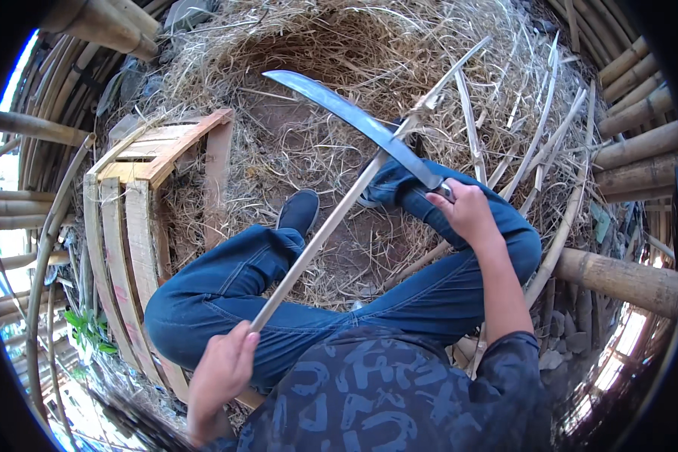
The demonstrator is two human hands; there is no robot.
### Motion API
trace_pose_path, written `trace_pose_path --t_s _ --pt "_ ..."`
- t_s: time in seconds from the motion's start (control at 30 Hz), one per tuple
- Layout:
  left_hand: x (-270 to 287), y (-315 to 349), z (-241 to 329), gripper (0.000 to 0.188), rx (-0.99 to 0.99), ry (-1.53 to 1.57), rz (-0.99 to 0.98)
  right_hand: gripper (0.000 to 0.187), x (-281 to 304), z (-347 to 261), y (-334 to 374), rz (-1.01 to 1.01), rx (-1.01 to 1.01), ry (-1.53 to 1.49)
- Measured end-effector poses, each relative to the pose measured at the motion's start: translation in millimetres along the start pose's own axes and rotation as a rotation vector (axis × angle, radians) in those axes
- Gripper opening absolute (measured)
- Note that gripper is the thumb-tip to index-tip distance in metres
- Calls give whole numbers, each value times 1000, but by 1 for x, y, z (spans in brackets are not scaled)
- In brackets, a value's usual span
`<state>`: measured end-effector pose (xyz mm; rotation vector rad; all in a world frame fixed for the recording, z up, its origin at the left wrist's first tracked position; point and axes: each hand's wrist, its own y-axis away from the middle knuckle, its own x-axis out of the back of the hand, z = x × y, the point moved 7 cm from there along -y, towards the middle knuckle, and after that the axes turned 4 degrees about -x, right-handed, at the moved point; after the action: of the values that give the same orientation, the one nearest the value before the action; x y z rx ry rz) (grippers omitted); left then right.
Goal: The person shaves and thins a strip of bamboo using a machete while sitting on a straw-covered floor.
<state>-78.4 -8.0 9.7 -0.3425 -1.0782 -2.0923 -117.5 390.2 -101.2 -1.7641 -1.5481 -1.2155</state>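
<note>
My left hand (224, 369) is closed round the near end of a long pale wooden stick (320, 239), which slants up and away to the right across my lap. In my right hand (465, 212) is the handle of a machete (346, 113) with a broad curved blade. The blade points away to the left and crosses the stick. Just beyond the crossing, frayed shavings (422, 105) stand out from the stick's surface. Most of the machete's handle is hidden in my fingers.
A slatted wooden crate (139, 202) stands at my left. Dry straw (294, 53) covers the ground ahead. Several split pale sticks (544, 120) lie at the right, near a thick bamboo pole (621, 282). Bamboo walls (640, 139) rise at both sides. My bent legs frame the ground between.
</note>
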Motion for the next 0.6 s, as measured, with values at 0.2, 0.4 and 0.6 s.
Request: trace_pose_path --t_s 0.2,0.4,0.6 --pt "-8 -15 3 22 -47 25 -21 52 -17 -36 24 -21 52 -83" --pt "4 1 -5 21 23 19 -40 50 -4 -20 7 25 134 6" --pt "-7 -10 -1 20 -26 51 -58 52 8 -8 4 -79 -66 -24"
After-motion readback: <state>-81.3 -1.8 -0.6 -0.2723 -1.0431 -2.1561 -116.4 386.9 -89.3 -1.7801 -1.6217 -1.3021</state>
